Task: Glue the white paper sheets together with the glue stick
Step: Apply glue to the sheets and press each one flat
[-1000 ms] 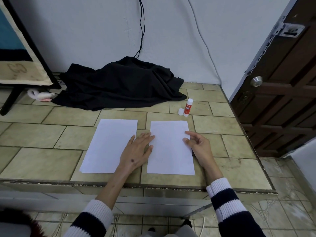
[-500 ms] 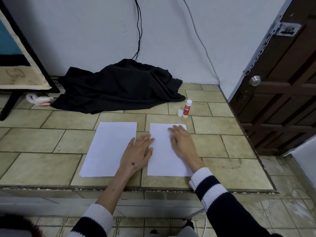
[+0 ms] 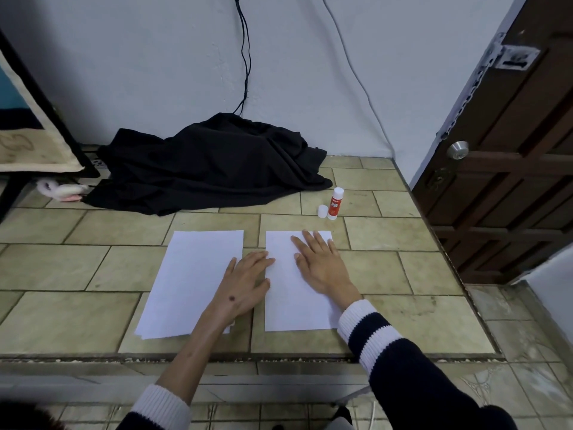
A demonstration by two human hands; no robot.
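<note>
Two white paper sheets lie side by side on the tiled counter. The left sheet point(image 3: 189, 280) looks like a small stack. My left hand point(image 3: 243, 287) lies flat across the gap, its fingertips touching the left edge of the right sheet point(image 3: 288, 302). My right hand point(image 3: 321, 262) presses flat on the upper part of the right sheet, fingers straight. The red and white glue stick point(image 3: 335, 203) stands upright beyond the right sheet, its white cap point(image 3: 322, 211) off and standing beside it.
A heap of black cloth point(image 3: 210, 164) lies at the back against the wall. A dark wooden door point(image 3: 511, 169) stands to the right of the tiled counter point(image 3: 403, 274). A framed board point(image 3: 28, 119) leans at far left.
My right hand moved from the right edge of the right sheet onto its upper part and now lies flat there. My left hand has stayed in place.
</note>
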